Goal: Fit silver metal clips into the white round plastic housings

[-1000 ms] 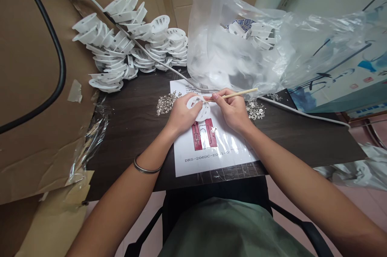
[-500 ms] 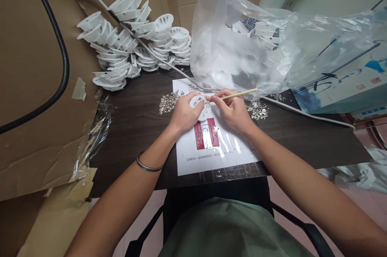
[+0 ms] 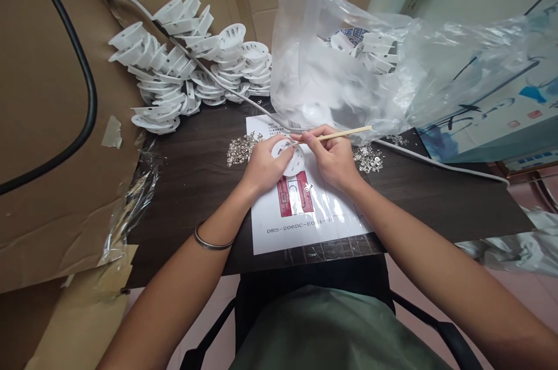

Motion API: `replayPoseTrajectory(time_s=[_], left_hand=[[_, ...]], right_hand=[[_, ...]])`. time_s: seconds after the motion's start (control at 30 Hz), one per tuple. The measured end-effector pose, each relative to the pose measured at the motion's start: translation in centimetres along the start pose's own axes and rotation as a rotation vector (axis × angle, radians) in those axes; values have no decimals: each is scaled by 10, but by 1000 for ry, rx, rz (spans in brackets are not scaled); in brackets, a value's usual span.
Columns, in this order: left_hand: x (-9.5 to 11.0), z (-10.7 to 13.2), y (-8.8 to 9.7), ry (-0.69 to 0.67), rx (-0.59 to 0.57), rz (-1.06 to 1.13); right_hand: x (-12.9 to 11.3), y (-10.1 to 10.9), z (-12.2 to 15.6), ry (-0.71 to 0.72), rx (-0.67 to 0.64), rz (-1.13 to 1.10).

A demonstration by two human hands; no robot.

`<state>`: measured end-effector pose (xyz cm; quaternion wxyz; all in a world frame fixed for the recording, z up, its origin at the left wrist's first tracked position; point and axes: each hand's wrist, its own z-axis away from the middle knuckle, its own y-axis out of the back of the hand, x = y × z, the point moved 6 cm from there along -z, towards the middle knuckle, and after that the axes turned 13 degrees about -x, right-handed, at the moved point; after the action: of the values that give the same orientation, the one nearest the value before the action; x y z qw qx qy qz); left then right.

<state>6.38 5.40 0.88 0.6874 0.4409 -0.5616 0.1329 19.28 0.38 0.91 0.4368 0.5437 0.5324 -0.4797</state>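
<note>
My left hand is closed on a round white plastic part with slots in its face, the thumb pressing on it. A thin wooden stick is pinched in my right hand, and its tip end meets the white part near my left thumb. Under both hands lies a printed sheet with a red picture and lettering. A small metal piece rests on the sheet. Small metal pieces are heaped beside my left hand, and another heap of metal pieces lies beside my right.
Many white plastic parts are piled at the back left. A clear plastic bag with more white parts stands behind my hands. A grey cable crosses the dark table. Cardboard walls the left side.
The white part has turned slightly in my left hand, and the stick lies a little flatter. The whole view has shifted slightly. Both hands keep their hold.
</note>
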Motion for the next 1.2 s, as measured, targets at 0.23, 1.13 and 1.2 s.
replayPoseTrajectory(time_s=[0.23, 1.13, 1.2], left_hand=[[-1, 0, -1, 11, -8, 1], [-4, -4, -1, 15, -36, 34], [-4, -3, -1, 13, -32, 42]], right_hand=[[7, -2, -1, -35, -47, 59], [9, -3, 1, -45, -40, 251], [9, -3, 1, -22, -44, 208]])
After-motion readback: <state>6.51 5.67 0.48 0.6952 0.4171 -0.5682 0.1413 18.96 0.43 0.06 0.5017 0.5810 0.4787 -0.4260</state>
